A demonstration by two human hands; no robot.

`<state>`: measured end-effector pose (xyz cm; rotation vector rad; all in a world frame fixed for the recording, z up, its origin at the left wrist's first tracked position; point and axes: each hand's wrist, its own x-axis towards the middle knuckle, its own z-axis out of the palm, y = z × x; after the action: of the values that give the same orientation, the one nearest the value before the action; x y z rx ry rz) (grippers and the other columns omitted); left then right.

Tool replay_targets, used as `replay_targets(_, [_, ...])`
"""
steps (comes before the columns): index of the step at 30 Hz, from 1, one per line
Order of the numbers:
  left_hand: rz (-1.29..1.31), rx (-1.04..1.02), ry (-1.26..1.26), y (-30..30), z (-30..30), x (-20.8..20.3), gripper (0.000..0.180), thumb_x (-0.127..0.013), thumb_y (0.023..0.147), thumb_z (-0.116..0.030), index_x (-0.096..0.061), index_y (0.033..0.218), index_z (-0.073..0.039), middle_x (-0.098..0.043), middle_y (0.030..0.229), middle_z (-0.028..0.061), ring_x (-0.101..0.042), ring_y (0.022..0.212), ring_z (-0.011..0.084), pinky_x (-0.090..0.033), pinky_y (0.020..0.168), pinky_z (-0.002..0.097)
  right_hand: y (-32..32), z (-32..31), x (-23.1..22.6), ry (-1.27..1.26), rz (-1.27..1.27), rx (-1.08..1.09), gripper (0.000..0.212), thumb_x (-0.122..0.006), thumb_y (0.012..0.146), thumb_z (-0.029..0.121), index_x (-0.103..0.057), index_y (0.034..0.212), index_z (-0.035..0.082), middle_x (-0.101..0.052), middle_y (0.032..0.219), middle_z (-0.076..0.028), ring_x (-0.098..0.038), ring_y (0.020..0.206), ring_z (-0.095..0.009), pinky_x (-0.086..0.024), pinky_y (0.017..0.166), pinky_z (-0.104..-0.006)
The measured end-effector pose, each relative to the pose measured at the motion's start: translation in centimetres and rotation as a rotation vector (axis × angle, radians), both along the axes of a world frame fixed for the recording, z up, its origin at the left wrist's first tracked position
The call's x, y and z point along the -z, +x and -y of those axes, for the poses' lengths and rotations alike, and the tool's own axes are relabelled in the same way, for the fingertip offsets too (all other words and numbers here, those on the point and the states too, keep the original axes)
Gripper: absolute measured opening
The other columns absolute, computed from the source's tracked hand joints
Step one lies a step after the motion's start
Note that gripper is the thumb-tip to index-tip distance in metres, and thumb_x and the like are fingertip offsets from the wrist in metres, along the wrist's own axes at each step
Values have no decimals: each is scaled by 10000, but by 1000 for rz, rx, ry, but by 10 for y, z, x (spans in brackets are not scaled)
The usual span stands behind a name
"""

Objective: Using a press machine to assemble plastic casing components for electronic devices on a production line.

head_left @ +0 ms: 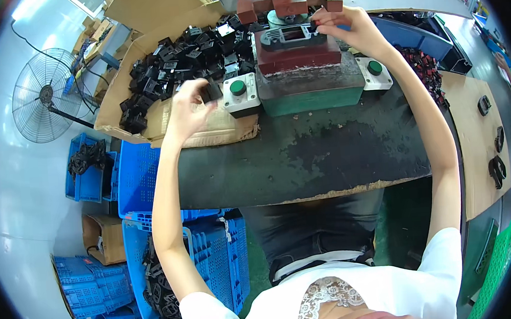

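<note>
My left hand (188, 112) is closed around a small black plastic block (210, 90), held just left of the left green push-button box (241, 104). On the dark red fixture (299, 58) of a press lies a black plastic frame (288, 34) with an oblong opening. My right hand (353, 29) reaches to the frame's right end, with thumb and fingers pinched together; whatever is between those fingertips is too small to make out. Above and behind the frame is the press's red upper block (288, 4).
A cardboard box (107, 113) piled with black plastic parts (186, 57) stands at the left. Another green button box (374, 74) is right of the press. Farther right are a blue bin (416, 38), red-and-black parts (421, 74) and cardboard (472, 162) with several black pieces. Blue crates (215, 263) stand below left.
</note>
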<state>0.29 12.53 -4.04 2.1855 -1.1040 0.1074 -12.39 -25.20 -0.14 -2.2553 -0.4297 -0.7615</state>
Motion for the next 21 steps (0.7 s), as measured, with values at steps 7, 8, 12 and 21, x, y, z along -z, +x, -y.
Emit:
replay_targets(7, [-358, 154, -481, -3, 79, -45, 416, -699, 843, -85, -577, 1223, 34, -670, 1028, 48, -591, 901, 66, -469, 823, 217, 14, 4, -2, -144, -56, -25, 201, -667, 847, 82, -664, 1026, -8, -709, 899, -100, -687, 848, -176, -535, 831, -301])
replay_targets(8, [-365, 256, -512, -5, 94, -48, 422, -701, 844, -96, -575, 1225, 36, -672, 1030, 49, -591, 902, 64, -469, 819, 217, 15, 4, -4, -159, -53, -15, 202, -669, 845, 78, -664, 1027, -8, -709, 903, -102, -687, 849, -176, -536, 831, -300])
replay_targets(12, [-132, 103, -184, -11, 141, -50, 398, -735, 820, -166, -627, 1161, 9, -683, 957, 76, -613, 832, 85, -496, 763, 238, 14, 2, -5, -41, -74, -40, 220, -697, 812, 60, -666, 1019, -5, -714, 923, -101, -690, 862, -175, -543, 813, -297])
replay_targets(21, [217, 361, -174, -1, 164, -43, 354, -737, 805, -228, -672, 1135, -115, -678, 1060, 112, -628, 982, 218, -463, 884, 312, 16, 4, -6, 90, -207, -40, 340, -712, 794, 43, -612, 1112, -24, -709, 961, -120, -687, 892, -176, -553, 827, -306])
